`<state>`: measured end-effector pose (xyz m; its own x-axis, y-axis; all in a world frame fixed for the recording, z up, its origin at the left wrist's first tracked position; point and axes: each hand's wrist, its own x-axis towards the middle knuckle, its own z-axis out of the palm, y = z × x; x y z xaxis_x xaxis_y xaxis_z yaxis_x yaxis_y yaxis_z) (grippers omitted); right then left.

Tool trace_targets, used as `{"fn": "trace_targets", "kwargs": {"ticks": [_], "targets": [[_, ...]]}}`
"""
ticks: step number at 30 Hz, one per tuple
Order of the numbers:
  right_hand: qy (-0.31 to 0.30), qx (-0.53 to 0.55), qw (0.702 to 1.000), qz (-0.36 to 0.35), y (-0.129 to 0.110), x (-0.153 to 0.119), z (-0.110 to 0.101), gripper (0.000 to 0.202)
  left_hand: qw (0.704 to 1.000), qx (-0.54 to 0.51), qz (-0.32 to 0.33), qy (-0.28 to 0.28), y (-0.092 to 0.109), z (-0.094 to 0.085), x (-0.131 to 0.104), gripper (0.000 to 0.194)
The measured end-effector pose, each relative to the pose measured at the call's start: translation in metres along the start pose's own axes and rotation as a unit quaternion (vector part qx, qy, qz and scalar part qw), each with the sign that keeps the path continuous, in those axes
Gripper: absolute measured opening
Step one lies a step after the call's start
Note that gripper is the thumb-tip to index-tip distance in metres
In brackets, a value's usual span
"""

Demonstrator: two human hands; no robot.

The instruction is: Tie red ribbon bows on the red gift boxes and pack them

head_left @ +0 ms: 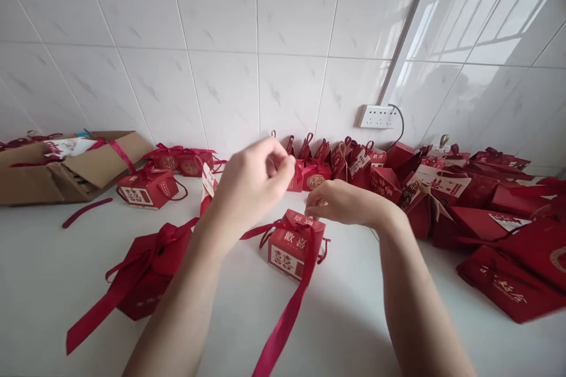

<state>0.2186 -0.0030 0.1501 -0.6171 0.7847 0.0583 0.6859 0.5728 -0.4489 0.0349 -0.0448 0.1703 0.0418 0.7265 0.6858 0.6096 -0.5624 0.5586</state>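
In front of me a small red gift box (287,247) with white printed characters stands on the white surface. A red ribbon (294,306) is tied over its lid; one tail hangs down the front towards me, the other runs left behind my forearm. Raised above and behind the box, my left hand (260,174) is closed, thumb against curled fingers. Close to the lid's far right side, my right hand (342,203) has its fingers curled down, partly hidden. I cannot make out whether either hand holds anything.
Left of my forearm sits a larger red box with a ribbon bow (154,265). A cardboard carton (101,165) stands at far left, near a loose ribbon piece (86,212). Many red boxes (442,194) crowd the back and right, below a power strip (378,116) on the tiled wall.
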Motion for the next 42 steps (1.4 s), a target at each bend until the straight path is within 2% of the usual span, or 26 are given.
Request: {"fn": "trace_targets", "kwargs": {"ticks": [2, 4, 6, 8, 10, 13, 15, 17, 20, 24, 29, 33, 36, 39, 42], "targets": [[-0.057, -0.065, 0.996, 0.038, 0.004, 0.014, 0.013, 0.018, 0.987, 0.036, -0.046, -0.151, -0.001, 0.005, -0.004, 0.016], [-0.084, -0.094, 0.991, 0.048, 0.003, 0.023, 0.022, 0.021, 0.958, 0.095, -0.069, -0.262, -0.005, 0.014, -0.008, 0.024], [-0.089, -0.107, 0.989, 0.050, 0.000, 0.027, 0.027, 0.024, 0.931, 0.134, -0.082, -0.329, -0.012, 0.024, -0.010, 0.033], [-0.090, -0.104, 0.989, 0.049, -0.004, 0.027, 0.028, 0.027, 0.915, 0.125, -0.092, -0.372, -0.019, 0.034, -0.012, 0.038], [-0.091, -0.099, 0.989, 0.054, -0.006, 0.026, 0.027, 0.029, 0.918, 0.087, -0.099, -0.373, -0.026, 0.043, -0.013, 0.041], [-0.110, -0.093, 0.987, 0.069, -0.006, 0.028, 0.027, 0.036, 0.933, 0.058, -0.097, -0.342, -0.033, 0.051, -0.014, 0.038], [-0.124, -0.086, 0.987, 0.060, -0.004, 0.030, 0.028, 0.039, 0.920, 0.096, -0.097, -0.368, -0.034, 0.053, -0.014, 0.032], [-0.126, -0.076, 0.989, 0.034, 0.000, 0.031, 0.028, 0.038, 0.894, 0.159, -0.092, -0.409, -0.031, 0.052, -0.015, 0.026], [-0.116, -0.061, 0.991, 0.002, 0.008, 0.033, 0.027, 0.038, 0.878, 0.226, -0.066, -0.418, -0.025, 0.051, -0.015, 0.023], [-0.123, -0.032, 0.992, -0.004, 0.016, 0.035, 0.025, 0.026, 0.866, 0.260, -0.058, -0.423, -0.022, 0.046, -0.011, 0.022], [-0.156, -0.007, 0.987, 0.030, 0.021, 0.036, 0.023, 0.020, 0.843, 0.246, -0.081, -0.471, -0.028, 0.048, -0.003, 0.019], [-0.186, 0.004, 0.980, 0.064, 0.023, 0.036, 0.022, 0.007, 0.845, 0.216, -0.077, -0.484, -0.035, 0.058, -0.002, 0.020], [-0.178, -0.011, 0.981, 0.077, 0.022, 0.037, 0.023, 0.011, 0.847, 0.213, -0.074, -0.482, -0.039, 0.062, -0.002, 0.020], [-0.162, -0.024, 0.984, 0.071, 0.021, 0.038, 0.023, 0.019, 0.849, 0.211, -0.074, -0.479, -0.041, 0.060, -0.001, 0.020], [-0.153, -0.016, 0.987, 0.048, 0.022, 0.039, 0.023, 0.011, 0.854, 0.206, -0.077, -0.471, -0.042, 0.054, 0.002, 0.021]]}}
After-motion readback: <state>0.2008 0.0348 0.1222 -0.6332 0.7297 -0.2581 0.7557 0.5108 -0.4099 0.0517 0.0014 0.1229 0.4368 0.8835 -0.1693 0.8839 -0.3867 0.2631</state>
